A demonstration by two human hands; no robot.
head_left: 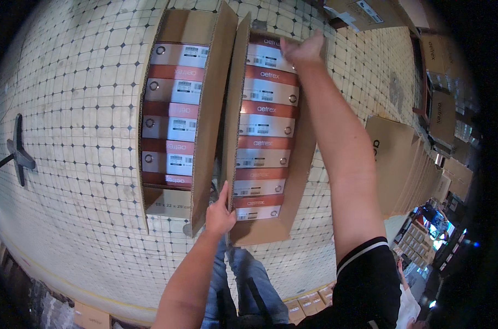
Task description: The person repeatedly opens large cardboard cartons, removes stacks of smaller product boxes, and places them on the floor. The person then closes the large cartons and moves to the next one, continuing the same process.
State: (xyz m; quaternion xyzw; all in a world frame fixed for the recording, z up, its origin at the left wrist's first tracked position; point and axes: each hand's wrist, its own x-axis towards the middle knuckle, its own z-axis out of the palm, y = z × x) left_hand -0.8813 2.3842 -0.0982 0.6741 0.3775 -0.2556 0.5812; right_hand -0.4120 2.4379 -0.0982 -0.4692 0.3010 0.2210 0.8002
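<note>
Two open cardboard cartons lie side by side on the tiled floor, each packed with a row of several red-and-white shoe boxes. My left hand (220,213) grips the near left flap of the right carton (260,230). My right hand (302,50) reaches to the far end of that carton and rests on the farthest shoe box (265,56). The left carton (172,204) lies untouched beside it, with a gap at its near end.
Stacked flat cardboard cartons (394,159) stand at the right. More cartons (364,12) sit at the far top right. A dark chair-base leg (18,151) lies at the left. Small boxes (309,304) sit by my legs. Shelves and a person show at the lower right.
</note>
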